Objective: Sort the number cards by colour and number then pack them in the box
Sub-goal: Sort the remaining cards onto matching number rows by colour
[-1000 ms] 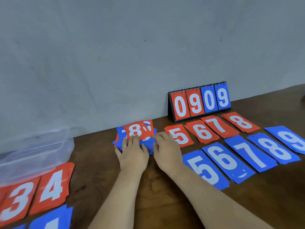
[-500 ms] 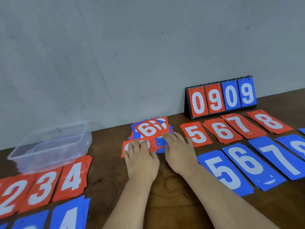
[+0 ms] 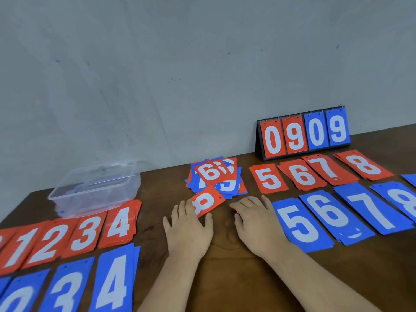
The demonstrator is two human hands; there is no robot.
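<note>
Your red 8 card [image 3: 208,202] lies tilted at the near edge of the jumbled red-and-blue card pile [image 3: 217,176]; your clear rectangular plastic box [image 3: 94,191] stands upright well to its left.

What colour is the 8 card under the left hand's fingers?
Red with a white numeral: the rectangular 8 card partly under the left hand, clearest in the head view.

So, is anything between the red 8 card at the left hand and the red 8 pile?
Nothing tall. Sliding the red 8 card from the left hand to the red 8 pile crosses the flat red 5, red 6 and red 7 piles; lift it over.
</note>
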